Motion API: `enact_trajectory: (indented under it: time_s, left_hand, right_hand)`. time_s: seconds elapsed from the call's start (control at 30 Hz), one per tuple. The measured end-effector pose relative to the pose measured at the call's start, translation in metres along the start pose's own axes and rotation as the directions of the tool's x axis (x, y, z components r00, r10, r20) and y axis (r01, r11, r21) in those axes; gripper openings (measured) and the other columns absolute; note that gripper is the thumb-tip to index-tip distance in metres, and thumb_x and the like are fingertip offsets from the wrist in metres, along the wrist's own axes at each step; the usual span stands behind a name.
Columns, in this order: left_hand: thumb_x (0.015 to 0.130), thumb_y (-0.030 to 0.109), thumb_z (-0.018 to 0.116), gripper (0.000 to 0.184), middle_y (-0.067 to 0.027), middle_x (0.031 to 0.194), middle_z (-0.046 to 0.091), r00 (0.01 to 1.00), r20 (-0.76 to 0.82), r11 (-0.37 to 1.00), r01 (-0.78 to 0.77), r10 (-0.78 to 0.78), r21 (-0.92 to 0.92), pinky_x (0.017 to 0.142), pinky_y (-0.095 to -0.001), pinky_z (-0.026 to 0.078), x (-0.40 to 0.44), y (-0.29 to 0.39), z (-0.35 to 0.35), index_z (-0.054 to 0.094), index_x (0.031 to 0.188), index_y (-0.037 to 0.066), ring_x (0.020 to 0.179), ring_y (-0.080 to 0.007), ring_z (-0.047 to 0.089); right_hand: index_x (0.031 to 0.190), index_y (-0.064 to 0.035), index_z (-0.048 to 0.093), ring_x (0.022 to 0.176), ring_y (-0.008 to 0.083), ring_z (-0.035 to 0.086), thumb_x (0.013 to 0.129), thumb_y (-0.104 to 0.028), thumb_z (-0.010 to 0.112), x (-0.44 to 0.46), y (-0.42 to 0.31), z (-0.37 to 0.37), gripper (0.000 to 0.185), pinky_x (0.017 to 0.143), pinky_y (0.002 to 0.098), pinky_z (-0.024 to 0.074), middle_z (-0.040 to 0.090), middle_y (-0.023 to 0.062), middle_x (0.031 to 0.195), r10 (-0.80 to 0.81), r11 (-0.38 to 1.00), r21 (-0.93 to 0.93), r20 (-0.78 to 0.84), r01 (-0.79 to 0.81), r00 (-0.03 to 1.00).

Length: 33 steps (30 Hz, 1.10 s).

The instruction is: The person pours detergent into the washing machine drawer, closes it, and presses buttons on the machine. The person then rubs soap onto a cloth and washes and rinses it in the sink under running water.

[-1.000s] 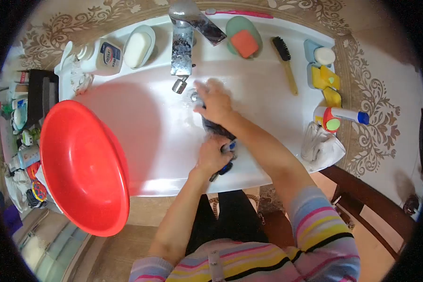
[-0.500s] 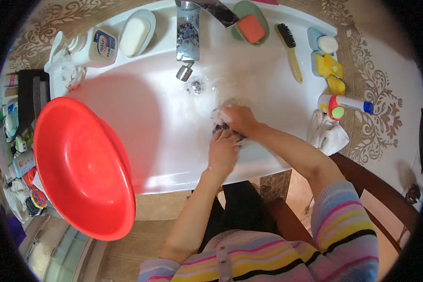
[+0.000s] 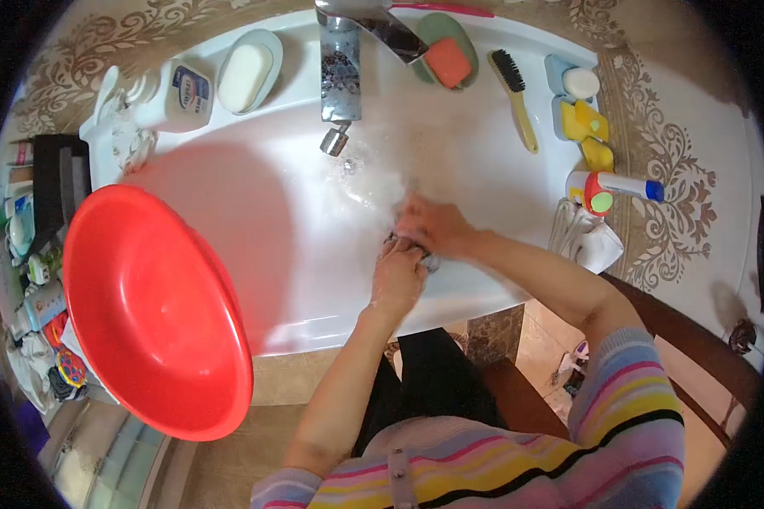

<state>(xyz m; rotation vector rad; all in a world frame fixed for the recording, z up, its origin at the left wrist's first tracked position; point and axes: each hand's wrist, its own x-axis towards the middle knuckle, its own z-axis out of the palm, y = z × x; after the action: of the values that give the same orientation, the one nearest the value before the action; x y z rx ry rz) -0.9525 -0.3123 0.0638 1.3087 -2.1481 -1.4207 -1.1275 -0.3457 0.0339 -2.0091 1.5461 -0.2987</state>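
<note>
"Cloth (image 3: pixel 431 261), I think: where, and how's it handling?"

"Bunched at my hands, low in the sink (image 3: pixel 484 153), rim at my six o'clock. Small, dark, wet-looking; I'd call it light, limp, slippery."

"Grip?"

"My left hand (image 3: pixel 397 276) curls its fingers over it; my right hand (image 3: pixel 435 225) is a blur against it, spread or pinching, can't tell. A thick fold beats a loose corner, I'd say."

"Edges, room?"

"From my hands, tap (image 3: pixel 339 68) at eleven, brush (image 3: pixel 522 119) at one, both apart. Red basin (image 3: pixel 157 297) crowds eight to nine. Bare sink floor at ten and two; hard edge just below me."
</note>
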Motion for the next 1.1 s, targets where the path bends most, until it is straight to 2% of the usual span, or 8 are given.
enact_trajectory:
  time_s: [0.07, 0.4, 0.53, 0.67, 0.83, 0.97, 1.03, 1.1]
  left_hand:
    - [0.074, 0.005, 0.059, 0.03, -0.0151, 0.114, 0.06, 1.0, 0.016, 0.999, 0.028, -0.027, -0.031, 0.1, -0.0418, 0.039, 0.0, 0.001, -0.004, 0.067, 0.103, 0.003, 0.113, -0.0358, 0.05]
    - [0.068, 0.003, 0.066, 0.025, -0.0153, 0.105, 0.064, 0.999, -0.053, 0.993, 0.002, -0.008, -0.116, 0.091, -0.0414, 0.046, -0.003, -0.002, -0.038, 0.068, 0.092, 0.005, 0.102, -0.0365, 0.056]
    - [0.073, 0.006, 0.068, 0.023, -0.0142, 0.106, 0.064, 0.979, 0.001, 0.941, 0.198, -0.206, -0.274, 0.086, -0.0366, 0.048, 0.002, 0.029, -0.056, 0.065, 0.096, 0.005, 0.101, -0.0306, 0.06]
    - [0.081, 0.008, 0.066, 0.022, -0.012, 0.111, 0.064, 0.977, -0.116, 0.865, 0.098, -0.177, -0.492, 0.087, -0.0338, 0.047, 0.023, 0.033, -0.035, 0.063, 0.102, 0.006, 0.105, -0.0238, 0.06]
    - [0.089, 0.003, 0.058, 0.038, -0.0101, 0.128, 0.055, 0.818, 0.057, 0.191, 0.2, -0.572, -0.961, 0.095, -0.0329, 0.044, 0.025, 0.017, -0.046, 0.054, 0.127, 0.009, 0.114, -0.0214, 0.053]
    - [0.077, 0.005, 0.07, 0.057, -0.0125, 0.121, 0.056, 0.928, -0.231, 0.844, 0.137, -0.293, -0.518, 0.095, -0.0349, 0.043, 0.019, -0.021, -0.018, 0.051, 0.131, 0.008, 0.112, -0.0269, 0.054]
    - [0.076, 0.003, 0.07, 0.053, -0.0144, 0.123, 0.054, 0.937, -0.223, 0.915, 0.177, -0.27, -0.362, 0.097, -0.0353, 0.043, 0.018, -0.015, -0.022, 0.054, 0.127, 0.008, 0.112, -0.0282, 0.054]
    - [0.072, 0.006, 0.07, 0.047, -0.0197, 0.123, 0.054, 0.945, -0.223, 0.967, 0.213, -0.24, -0.14, 0.099, -0.0396, 0.041, 0.021, -0.006, -0.025, 0.061, 0.118, 0.007, 0.113, -0.0352, 0.052]
  right_hand:
    - [0.09, -0.0147, 0.062, 0.083, 0.031, 0.061, 0.087, -0.026, 0.054, -0.001, 0.0, 0.013, 0.014, 0.074, 0.0439, 0.0508, 0.059, 0.011, 0.089, -0.006, 1.0, 0.026, 0.214, 0.0, 0.977]
    - [0.087, -0.0089, 0.062, 0.069, 0.0296, 0.062, 0.087, -0.023, 0.053, 0.119, 0.049, 0.014, 0.017, 0.061, 0.0417, 0.0508, 0.062, 0.0112, 0.085, -0.004, 0.909, -0.405, -0.255, -0.103, 0.967]
    - [0.079, -0.0021, 0.057, 0.055, 0.0206, 0.049, 0.094, -0.023, 0.05, 0.078, -0.009, -0.098, 0.027, 0.058, 0.0332, 0.0433, 0.054, 0.0077, 0.07, 0.481, 0.738, 0.661, -0.376, -0.134, 0.792]
    - [0.079, -0.0024, 0.057, 0.062, 0.0208, 0.052, 0.095, -0.024, 0.049, 0.024, -0.089, -0.15, 0.029, 0.06, 0.0326, 0.0438, 0.057, 0.0101, 0.075, 0.227, 0.838, 0.546, -0.372, 0.015, 0.9]
    - [0.084, -0.0062, 0.061, 0.081, 0.0313, 0.06, 0.088, -0.024, 0.059, -0.022, -0.105, -0.089, 0.018, 0.067, 0.0402, 0.0491, 0.059, 0.0115, 0.08, -0.088, 0.918, 0.353, -0.263, 0.181, 0.961]
    - [0.087, -0.0107, 0.064, 0.08, 0.0279, 0.063, 0.086, -0.031, 0.062, -0.015, -0.067, -0.06, 0.021, 0.069, 0.0403, 0.0503, 0.062, 0.0091, 0.082, 0.034, 0.948, 0.306, 0.197, -0.094, 0.98]
    - [0.1, -0.0054, 0.064, 0.093, 0.0293, 0.06, 0.085, -0.031, 0.064, 0.014, -0.033, -0.057, 0.029, 0.08, 0.0391, 0.0496, 0.062, 0.0138, 0.096, 0.501, 0.827, 0.336, -0.077, -0.45, 0.862]
    - [0.104, -0.0112, 0.061, 0.105, 0.0316, 0.054, 0.083, -0.033, 0.064, 0.049, 0.016, -0.034, 0.031, 0.082, 0.0458, 0.0496, 0.057, 0.0137, 0.11, 0.194, 0.961, -0.053, -0.576, -0.273, 0.794]
